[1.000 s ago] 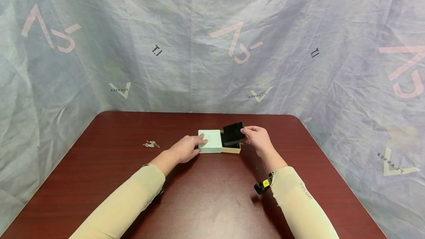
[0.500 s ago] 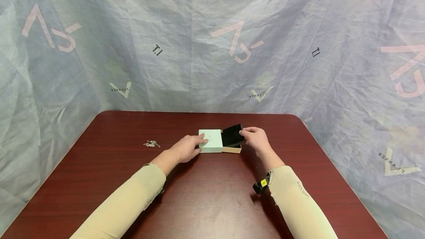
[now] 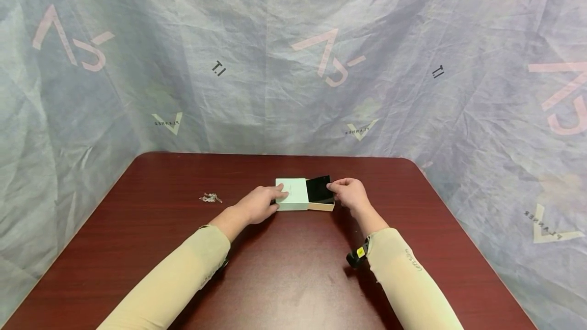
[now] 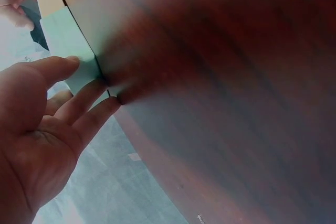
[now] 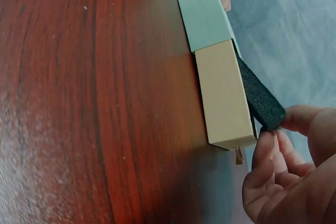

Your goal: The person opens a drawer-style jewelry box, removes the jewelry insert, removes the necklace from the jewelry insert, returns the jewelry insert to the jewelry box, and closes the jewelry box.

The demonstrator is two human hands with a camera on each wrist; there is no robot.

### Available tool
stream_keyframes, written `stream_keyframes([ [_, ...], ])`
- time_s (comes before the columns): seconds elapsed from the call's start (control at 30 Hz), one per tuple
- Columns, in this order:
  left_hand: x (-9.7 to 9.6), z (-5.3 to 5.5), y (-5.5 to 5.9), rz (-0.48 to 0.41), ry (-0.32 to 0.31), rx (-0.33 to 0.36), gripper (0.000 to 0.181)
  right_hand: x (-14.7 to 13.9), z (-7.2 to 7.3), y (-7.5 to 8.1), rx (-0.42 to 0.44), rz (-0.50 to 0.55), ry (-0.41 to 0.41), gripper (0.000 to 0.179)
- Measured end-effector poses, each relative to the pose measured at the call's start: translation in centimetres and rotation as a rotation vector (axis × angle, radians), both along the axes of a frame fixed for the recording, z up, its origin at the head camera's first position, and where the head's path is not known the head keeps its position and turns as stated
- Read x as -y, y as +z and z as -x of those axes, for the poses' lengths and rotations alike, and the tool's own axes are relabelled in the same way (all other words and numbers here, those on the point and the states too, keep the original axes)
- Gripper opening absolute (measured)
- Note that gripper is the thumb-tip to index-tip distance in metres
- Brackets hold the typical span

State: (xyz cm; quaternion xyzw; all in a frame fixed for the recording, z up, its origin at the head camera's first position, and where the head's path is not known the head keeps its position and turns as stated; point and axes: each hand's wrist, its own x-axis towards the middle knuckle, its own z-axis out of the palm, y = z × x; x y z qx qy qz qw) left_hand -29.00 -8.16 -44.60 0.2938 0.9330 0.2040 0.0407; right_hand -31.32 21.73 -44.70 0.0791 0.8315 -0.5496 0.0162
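A mint-green box sleeve (image 3: 293, 192) lies on the table, its tan drawer (image 5: 224, 93) slid partly out to the right. My left hand (image 3: 258, 204) holds the sleeve's left end, fingers and thumb against its sides. From the drawer a black foam insert (image 5: 258, 95) rises at a slant, its right end lifted and its left end down by the sleeve. My right hand (image 3: 350, 195) pinches that raised end between thumb and fingers. A small ribbon tab (image 5: 239, 155) sticks out of the drawer's end. The drawer's inside is mostly hidden beneath the foam.
Left of the box, a small silvery chain-like piece (image 3: 211, 197) lies on the dark red wooden table (image 3: 284, 269). Grey printed cloth (image 3: 257, 65) hangs behind the table's far edge and along both sides.
My right hand has moved left and slightly down, lowering the black foam insert closer into the drawer. The left hand keeps its hold on the sleeve.
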Motion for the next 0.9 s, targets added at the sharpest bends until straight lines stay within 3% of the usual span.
stream_keyframes([
  [0.2, 0.0, 0.2, -0.2, 0.006, 0.007, 0.002, 0.049, -0.1, -0.2, -0.4, -0.012, -0.119, 0.004, 0.023],
  [0.47, 0.1, 0.2, -0.4, -0.024, -0.008, -0.006, 0.05, 0.1, 0.3, -1.6, -0.035, -0.441, -0.002, 0.038],
  [0.9, 0.1, 0.1, -0.2, 0.0, 0.022, 0.014, 0.049, 0.5, 0.3, -1.7, -0.018, -0.495, 0.011, 0.04],
])
